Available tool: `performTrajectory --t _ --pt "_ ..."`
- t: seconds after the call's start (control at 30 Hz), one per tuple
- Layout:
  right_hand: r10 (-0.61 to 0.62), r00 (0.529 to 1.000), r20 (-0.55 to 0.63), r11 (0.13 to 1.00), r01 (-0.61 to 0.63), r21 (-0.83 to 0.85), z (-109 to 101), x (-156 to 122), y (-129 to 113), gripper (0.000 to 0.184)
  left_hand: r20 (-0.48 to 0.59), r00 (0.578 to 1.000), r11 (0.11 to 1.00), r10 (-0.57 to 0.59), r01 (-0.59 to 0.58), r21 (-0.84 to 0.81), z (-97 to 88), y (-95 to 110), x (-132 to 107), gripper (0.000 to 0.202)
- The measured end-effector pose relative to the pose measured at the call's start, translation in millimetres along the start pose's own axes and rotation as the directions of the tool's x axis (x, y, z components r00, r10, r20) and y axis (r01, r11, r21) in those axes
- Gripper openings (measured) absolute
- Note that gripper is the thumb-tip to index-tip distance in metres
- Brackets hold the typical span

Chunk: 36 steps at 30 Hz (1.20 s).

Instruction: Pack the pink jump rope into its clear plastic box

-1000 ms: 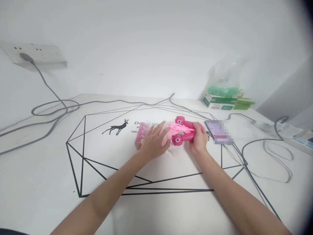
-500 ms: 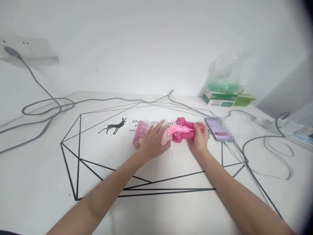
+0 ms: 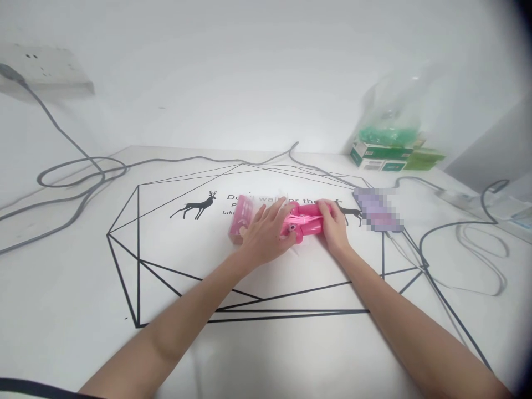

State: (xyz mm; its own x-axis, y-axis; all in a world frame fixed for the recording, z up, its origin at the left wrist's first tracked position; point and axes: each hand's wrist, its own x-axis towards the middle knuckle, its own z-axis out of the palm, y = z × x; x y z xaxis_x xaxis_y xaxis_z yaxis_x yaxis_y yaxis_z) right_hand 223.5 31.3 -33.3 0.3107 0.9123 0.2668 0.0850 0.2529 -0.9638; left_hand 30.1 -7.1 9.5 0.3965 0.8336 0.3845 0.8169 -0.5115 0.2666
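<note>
Both hands have drawn closer together since a second ago, and the pink handles (image 3: 310, 219) have slid left, so their round ends now sit under my left hand (image 3: 264, 237). That hand lies flat, fingers loosely spread over a clear pouch (image 3: 241, 220) and the handle ends; whether it pinches the plastic I cannot tell. My right hand (image 3: 334, 226) is wrapped around the handles' other ends. They rest on the white table (image 3: 83, 288), over the printed lettering beside the deer drawing (image 3: 194, 206). A bit of pale pink cord (image 3: 296, 224) shows between my hands, mostly covered. The pouch's outline is hard to trace against the table. The phone (image 3: 378, 209) to the right is blurred out.
</note>
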Motion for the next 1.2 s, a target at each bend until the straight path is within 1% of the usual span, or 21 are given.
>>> performTrajectory --t 0.07,0.17,0.2,0.27,0.33,0.4,0.47,0.53,0.6,0.63,0.7,0.77,0.83,0.9,0.93,1.03,1.1,1.2 --pt "0.047 0.997 0.066 0.995 -0.053 0.081 -2 3 3 0.036 0.005 1.000 1.000 0.013 -0.013 -0.010 1.7 -2 1 0.053" --pt "0.121 0.971 0.205 0.963 -0.165 0.214 -4 5 3 0.040 -0.012 1.000 1.000 0.021 -0.021 -0.022 3.4 -3 2 0.052" --pt "0.138 0.962 0.235 0.958 -0.190 0.215 -4 6 2 0.041 -0.021 1.000 1.000 0.020 -0.021 -0.022 3.5 -2 2 0.051" --pt "0.153 0.953 0.260 0.970 -0.195 0.145 -4 9 1 0.041 -0.042 0.999 1.000 0.014 -0.015 -0.016 3.2 -1 1 0.051" --pt "0.131 0.958 0.255 0.988 -0.147 0.043 -2 13 0 0.041 -0.052 0.999 1.000 0.008 -0.009 -0.007 2.4 0 0 0.051" --pt "0.077 0.973 0.220 0.997 -0.073 -0.027 1 17 1 0.038 -0.049 0.999 1.000 0.001 -0.001 -0.002 1.5 1 0 0.051" --pt "0.002 0.992 0.128 0.996 0.009 -0.089 5 18 2 0.032 -0.041 0.999 1.000 -0.003 0.003 -0.001 0.9 1 -1 0.051" --pt "-0.080 0.996 0.035 0.984 0.085 -0.155 10 15 3 0.026 -0.040 0.999 1.000 -0.003 0.003 -0.001 0.6 1 -1 0.051" --pt "-0.172 0.985 0.018 0.964 0.172 -0.205 11 10 3 0.026 -0.043 0.999 1.000 -0.004 0.004 -0.001 0.3 1 0 0.050" --pt "-0.224 0.974 0.033 0.947 0.226 -0.228 10 8 3 0.027 -0.044 0.999 1.000 -0.006 0.006 -0.002 0.2 1 0 0.049" --pt "-0.327 0.939 0.103 0.893 0.343 -0.291 5 5 3 0.027 -0.040 0.999 1.000 -0.008 0.007 -0.007 -0.4 0 0 0.049" --pt "-0.392 0.890 0.233 0.814 0.454 -0.363 -4 5 3 0.027 -0.021 1.000 1.000 -0.007 0.007 -0.014 -1.7 0 1 0.051" --pt "-0.394 0.820 0.414 0.729 0.554 -0.403 -12 6 3 0.029 0.011 1.000 1.000 -0.005 0.005 -0.021 -3.5 1 1 0.053" --pt "-0.354 0.763 0.541 0.671 0.610 -0.421 -19 8 4 0.035 0.038 0.999 1.000 -0.004 0.005 -0.027 -5.2 1 2 0.053" --pt "-0.328 0.749 0.575 0.656 0.619 -0.432 -21 8 5 0.039 0.047 0.999 1.000 -0.003 0.004 -0.029 -5.8 1 2 0.053" --pt "-0.268 0.735 0.623 0.640 0.619 -0.456 -22 9 8 0.049 0.054 0.999 0.999 -0.001 0.003 -0.036 -5.8 0 2 0.052" --pt "-0.258 0.716 0.648 0.629 0.634 -0.450 -21 8 9 0.050 0.058 0.998 0.999 0.019 -0.016 -0.045 -4.5 -1 2 0.053" --pt "-0.279 0.693 0.665 0.585 0.672 -0.454 -15 6 12 0.048 0.090 0.994 0.996 0.067 -0.061 -0.062 -2.4 -4 3 0.055"
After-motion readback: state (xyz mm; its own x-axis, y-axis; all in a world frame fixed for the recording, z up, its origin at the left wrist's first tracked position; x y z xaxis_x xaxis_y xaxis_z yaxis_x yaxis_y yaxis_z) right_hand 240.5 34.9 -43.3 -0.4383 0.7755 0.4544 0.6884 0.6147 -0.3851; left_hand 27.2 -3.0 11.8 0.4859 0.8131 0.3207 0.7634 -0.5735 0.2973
